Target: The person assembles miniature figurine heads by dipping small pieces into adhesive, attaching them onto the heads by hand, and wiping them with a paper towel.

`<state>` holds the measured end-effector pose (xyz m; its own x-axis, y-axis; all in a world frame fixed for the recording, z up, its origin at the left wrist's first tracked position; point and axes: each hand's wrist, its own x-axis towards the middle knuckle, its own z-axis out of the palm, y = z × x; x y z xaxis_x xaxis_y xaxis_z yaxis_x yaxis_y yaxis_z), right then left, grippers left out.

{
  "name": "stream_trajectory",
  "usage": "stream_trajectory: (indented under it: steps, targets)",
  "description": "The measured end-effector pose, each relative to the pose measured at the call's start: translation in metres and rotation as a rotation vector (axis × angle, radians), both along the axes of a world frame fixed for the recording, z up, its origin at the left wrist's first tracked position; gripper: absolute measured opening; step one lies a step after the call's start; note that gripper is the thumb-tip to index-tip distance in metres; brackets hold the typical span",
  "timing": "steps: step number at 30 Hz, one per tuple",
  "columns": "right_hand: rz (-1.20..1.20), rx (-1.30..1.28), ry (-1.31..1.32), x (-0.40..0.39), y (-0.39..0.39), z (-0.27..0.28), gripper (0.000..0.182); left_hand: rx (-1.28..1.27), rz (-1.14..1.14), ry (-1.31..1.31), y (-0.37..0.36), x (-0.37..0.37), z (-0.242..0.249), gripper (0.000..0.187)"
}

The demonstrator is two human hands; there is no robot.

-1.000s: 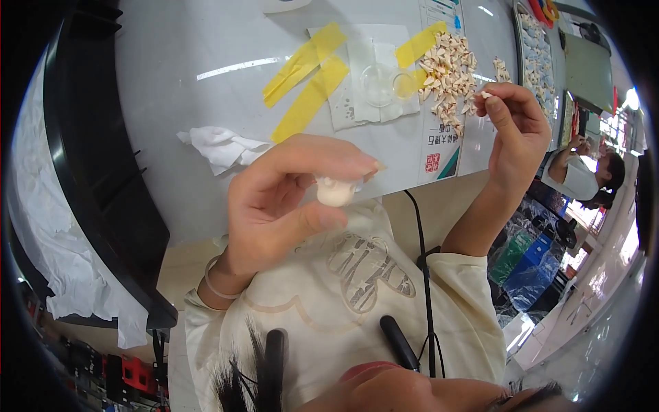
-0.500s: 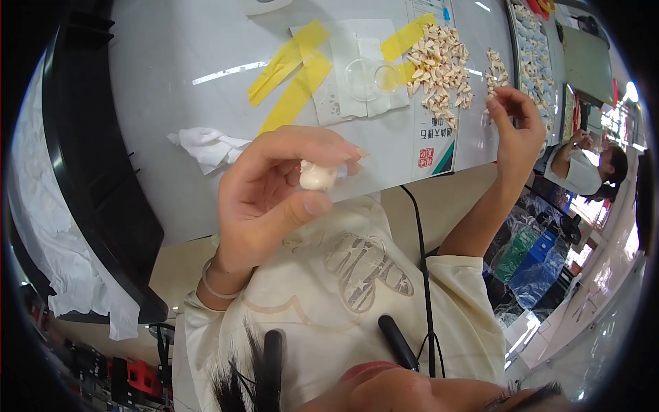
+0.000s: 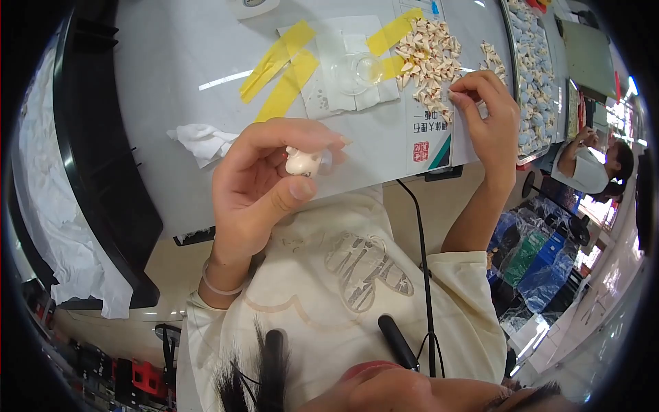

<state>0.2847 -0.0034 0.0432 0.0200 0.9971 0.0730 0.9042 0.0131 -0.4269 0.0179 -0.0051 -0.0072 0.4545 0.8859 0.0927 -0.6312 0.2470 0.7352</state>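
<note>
My left hand [image 3: 257, 178] is raised over the near table edge, fingers curled. Between its thumb and fingers it grips a small glossy cream figurine [image 3: 302, 163] with a tiny red spot. My right hand [image 3: 489, 113] is at the right, thumb and forefinger pinched together beside a pile of small cream pointed pieces [image 3: 429, 58]. Whatever sits at those fingertips is too small to make out. A smaller group of similar pieces [image 3: 491, 56] lies just beyond the right hand. A clear round dish [image 3: 353, 74] rests on white paper [image 3: 322, 96].
Yellow tape strips [image 3: 292, 81] lie on the grey table [image 3: 206, 62]. Crumpled white tissue [image 3: 204, 143] is at left, beside a black tray edge [image 3: 89, 158]. A tray of blue-grey pieces [image 3: 535, 82] stands right. Another person [image 3: 594, 165] sits further right.
My right hand has moved left, from the small group of pieces to the right side of the large pile. My left hand keeps the figurine, turned slightly.
</note>
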Motion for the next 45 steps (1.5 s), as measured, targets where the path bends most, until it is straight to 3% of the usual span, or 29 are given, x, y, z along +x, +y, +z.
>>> stream_trajectory:
  steps: [4, 12, 16, 21, 31, 40, 45]
  targets:
    - [0.083, 0.04, -0.027, 0.003, 0.0, -0.004, 0.009, -0.006, 0.006, 0.02, -0.001, 0.0, 0.001, 0.028]
    - [-0.003, 0.235, 0.108, 0.008, -0.007, -0.008, 0.01, 0.0, 0.0, 0.02, 0.0, 0.0, 0.0, 0.028]
    - [-0.057, 0.247, 0.066, 0.007, -0.005, -0.009, 0.011, 0.012, 0.003, 0.0, 0.001, 0.001, -0.001, 0.029]
    - [0.039, 0.233, 0.151, 0.008, -0.003, -0.009, 0.018, -0.014, 0.001, 0.006, 0.001, 0.0, 0.0, 0.029]
    - [0.019, 0.216, 0.174, 0.008, -0.004, -0.012, 0.012, -0.023, -0.028, -0.011, 0.002, -0.001, 0.002, 0.029]
    - [0.096, 0.25, 0.412, -0.007, -0.006, -0.012, 0.011, -0.052, -0.026, -0.094, 0.002, 0.0, 0.0, 0.029]
    - [-0.011, 0.205, 0.616, -0.017, -0.012, -0.012, 0.012, 0.013, -0.036, -0.098, 0.001, -0.001, -0.001, 0.03]
